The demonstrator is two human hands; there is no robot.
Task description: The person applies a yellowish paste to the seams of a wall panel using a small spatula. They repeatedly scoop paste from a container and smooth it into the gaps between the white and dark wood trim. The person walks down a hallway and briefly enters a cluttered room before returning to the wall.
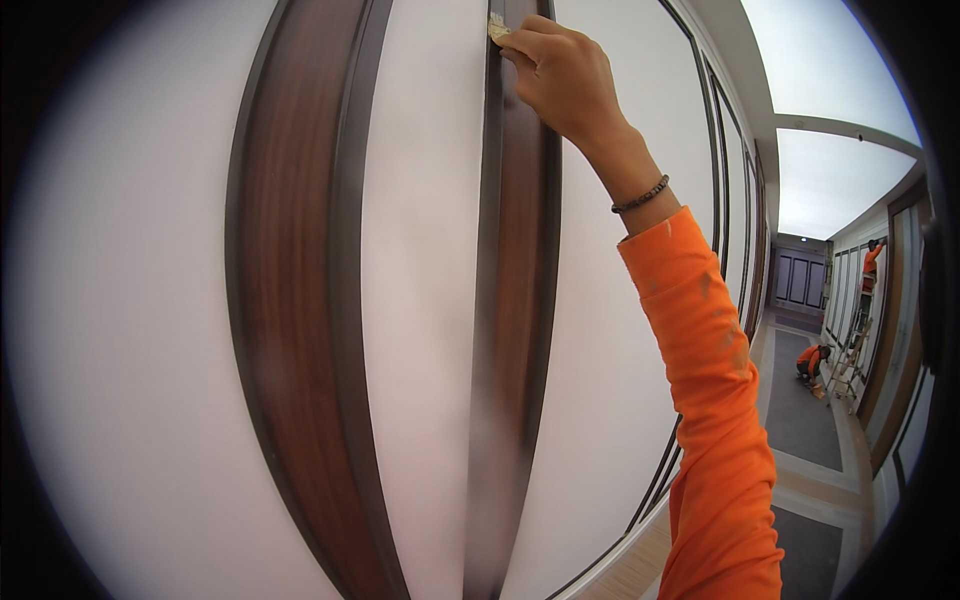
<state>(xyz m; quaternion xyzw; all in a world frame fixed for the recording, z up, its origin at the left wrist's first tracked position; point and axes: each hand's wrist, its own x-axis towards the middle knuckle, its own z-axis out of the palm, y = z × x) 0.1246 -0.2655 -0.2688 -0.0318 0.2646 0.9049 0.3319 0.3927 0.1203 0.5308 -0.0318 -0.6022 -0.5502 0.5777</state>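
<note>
My right hand [568, 78], in an orange sleeve with pale smears and a beaded bracelet [640, 195] at the wrist, is raised high on the wall. Its thumb and fingers pinch a small pale-yellow crumpled piece [498, 31]; its exact kind is not plain. That piece rests at the dark edge trim [490, 130] of a narrow reddish-brown wood strip [522, 250], where the trim meets the white wall panel [425, 200]. My left hand is out of view.
A wider brown wood panel [295, 230] with dark borders stands to the left. At right a corridor runs back under lit ceiling panels [845, 175]. One person in orange [810, 360] crouches on the floor; another [871, 262] is raised near a ladder [850, 350].
</note>
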